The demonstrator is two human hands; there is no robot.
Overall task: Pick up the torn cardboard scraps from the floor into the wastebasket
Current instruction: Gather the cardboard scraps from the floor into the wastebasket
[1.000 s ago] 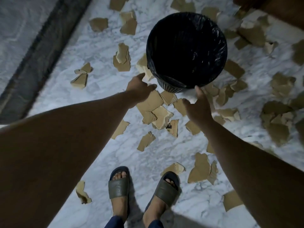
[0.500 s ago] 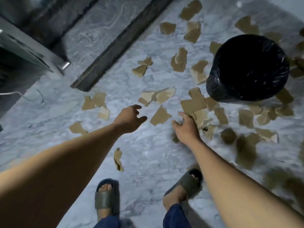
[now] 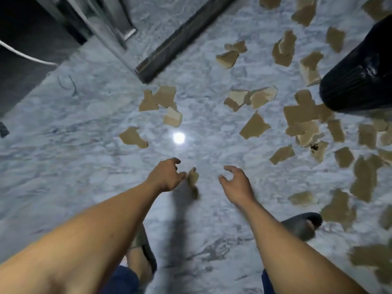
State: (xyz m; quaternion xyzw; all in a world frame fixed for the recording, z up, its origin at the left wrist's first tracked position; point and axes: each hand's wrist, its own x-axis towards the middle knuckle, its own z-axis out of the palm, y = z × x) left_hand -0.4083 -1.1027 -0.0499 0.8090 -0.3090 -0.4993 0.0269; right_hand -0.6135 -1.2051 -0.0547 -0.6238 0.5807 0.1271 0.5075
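Note:
Several torn brown cardboard scraps lie scattered over the marble floor (image 3: 63, 166), most of them toward the right. The black bag-lined wastebasket (image 3: 360, 81) stands at the right edge, partly cut off. A small scrap (image 3: 192, 178) lies on the floor between my hands. My left hand (image 3: 166, 176) hovers just left of it with loosely curled fingers, its thumb close to or touching the scrap's edge. To the scrap's right, my right hand (image 3: 237, 184) has its fingers spread and bent and holds nothing. A larger scrap (image 3: 254, 126) lies farther ahead.
A dark threshold strip (image 3: 182, 37) runs diagonally at the top. A metal frame (image 3: 114, 24) and a dark object with a white cable (image 3: 25, 54) fill the upper left. My slippered feet (image 3: 301, 225) stand below my arms. A lamp reflection (image 3: 178, 137) glares on the floor.
The view has swung left, so the wastebasket now sits at the right edge. Both hands have come down toward the small scrap near my feet.

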